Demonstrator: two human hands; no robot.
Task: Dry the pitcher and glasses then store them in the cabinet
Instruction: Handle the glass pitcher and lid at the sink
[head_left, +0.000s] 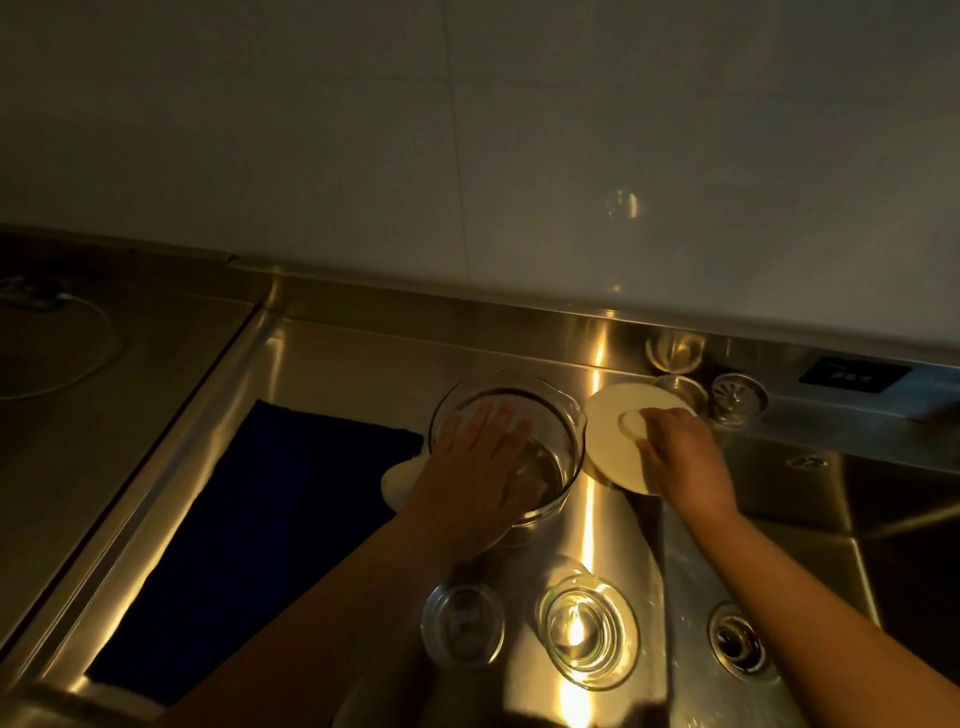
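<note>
Both of my hands are busy on the shiny steel counter. My left hand lies flat with straight fingers over the mouth of the clear glass pitcher, which is round with a little spout on the rim and stands in the middle of the counter. My right hand curls its fingers around the knob of a pale round lid, flat like a plate, just beside the pitcher. Two clear round glasses stand close to me: the left glass and the right glass, side by side and apart from the pitcher. A soft dark blue towel lies flat to the left, with its edge by the pitcher. A metal sink drops down on the right, with a round drain in it. Bare counter sits behind the pitcher, up to the smooth pale wall.
</note>
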